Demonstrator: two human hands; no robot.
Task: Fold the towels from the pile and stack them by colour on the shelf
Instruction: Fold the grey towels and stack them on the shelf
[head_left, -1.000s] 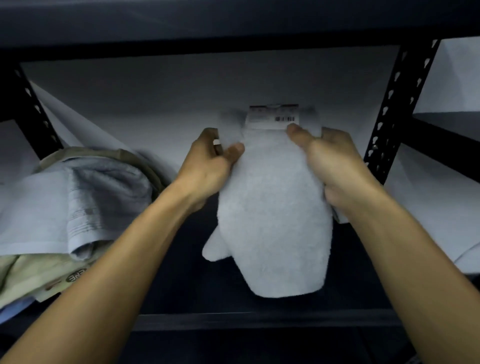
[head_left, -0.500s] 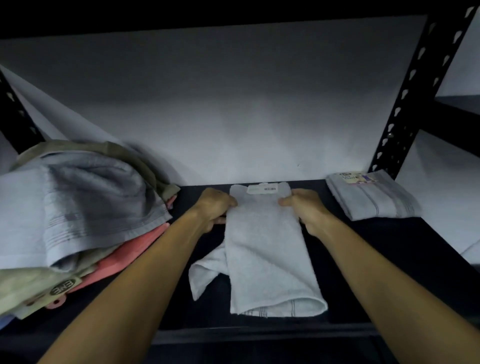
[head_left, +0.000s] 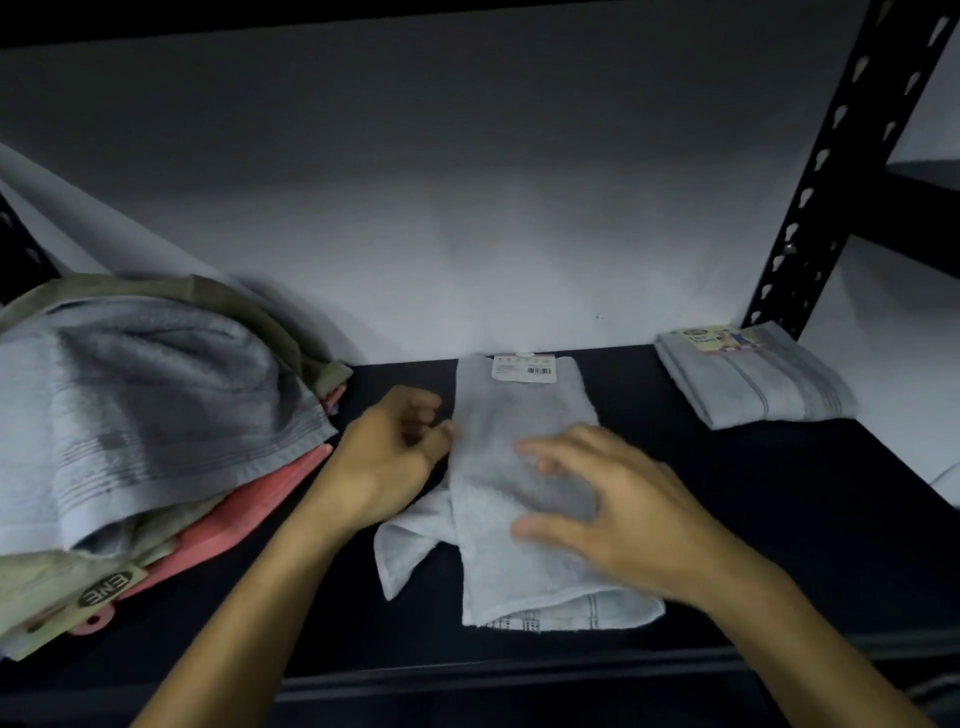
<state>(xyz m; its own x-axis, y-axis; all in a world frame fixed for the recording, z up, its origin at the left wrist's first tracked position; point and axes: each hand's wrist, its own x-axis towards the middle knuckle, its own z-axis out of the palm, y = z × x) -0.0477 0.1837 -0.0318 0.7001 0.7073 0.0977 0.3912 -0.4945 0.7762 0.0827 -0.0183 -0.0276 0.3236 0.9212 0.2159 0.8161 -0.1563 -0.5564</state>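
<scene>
A pale blue towel (head_left: 511, 426) with a white barcode label at its far end lies lengthwise on the dark shelf (head_left: 779, 519), a loose corner sticking out at its lower left. My right hand (head_left: 618, 509) lies flat on the towel's middle, fingers spread. My left hand (head_left: 395, 457) is at the towel's left edge, fingers loosely curled and touching it. A folded pale blue towel (head_left: 753, 379) with a coloured label rests at the back right. The pile of unfolded towels (head_left: 140, 415), blue, beige and pink, fills the left.
A black perforated shelf post (head_left: 841, 166) rises at the right, just behind the folded towel. A white wall (head_left: 467, 234) closes off the back. The shelf's front edge (head_left: 519, 670) runs across below the towel.
The towel went from held up in the air to lying on the shelf. Both hands let go of its top corners; the right hand now lies flat on it, the left at its edge.
</scene>
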